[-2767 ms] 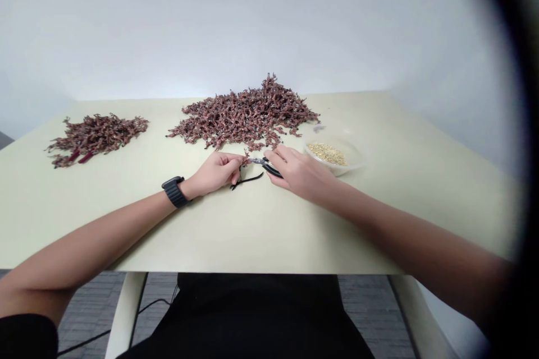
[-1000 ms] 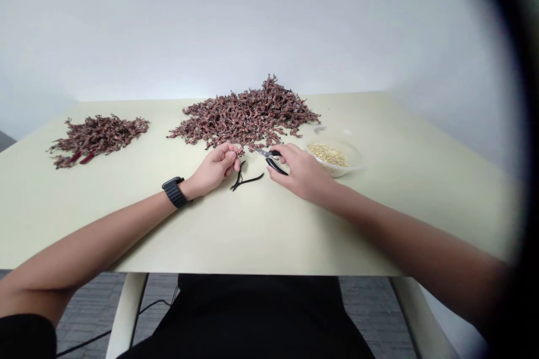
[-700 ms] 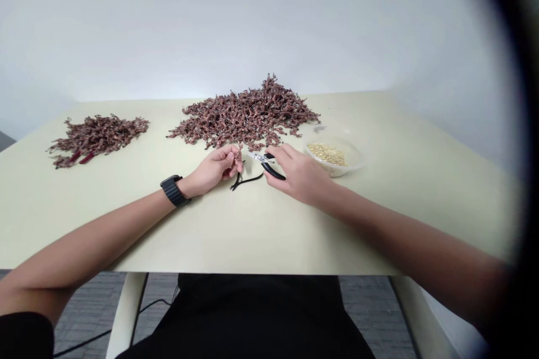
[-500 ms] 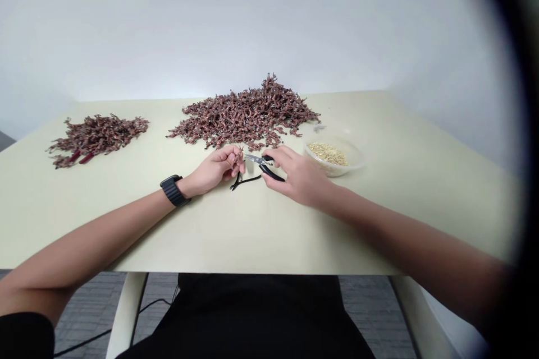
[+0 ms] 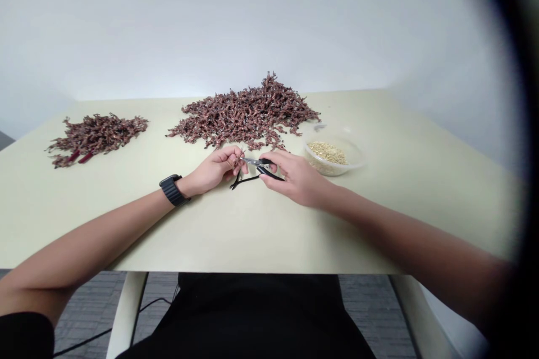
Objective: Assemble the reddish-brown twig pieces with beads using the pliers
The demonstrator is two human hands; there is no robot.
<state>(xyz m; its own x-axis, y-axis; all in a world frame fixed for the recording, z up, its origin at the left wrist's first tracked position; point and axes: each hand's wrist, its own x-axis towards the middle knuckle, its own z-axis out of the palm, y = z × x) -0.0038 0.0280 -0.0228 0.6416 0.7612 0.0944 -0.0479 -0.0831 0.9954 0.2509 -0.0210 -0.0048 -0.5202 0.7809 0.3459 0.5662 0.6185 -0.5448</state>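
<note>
Our left hand (image 5: 215, 170) pinches a small reddish-brown piece (image 5: 238, 160). Our right hand (image 5: 304, 179), half curled, grips black-handled pliers (image 5: 261, 164), long axis crosswise, tips pointing left toward it.

Small reddish-brown piece (image 5: 237, 163) mostly hidden in left hand (image 5: 217, 169), shape too small to tell. Black-handled metal pliers (image 5: 263, 167) partly covered by right hand (image 5: 300, 178). Slim black metal nippers (image 5: 244, 180) partly hidden below hands. Loose gold-coloured bits (image 5: 328, 152) at right too small to identify. Black fabric sleeve (image 5: 26, 335) cut off, near left.
</note>
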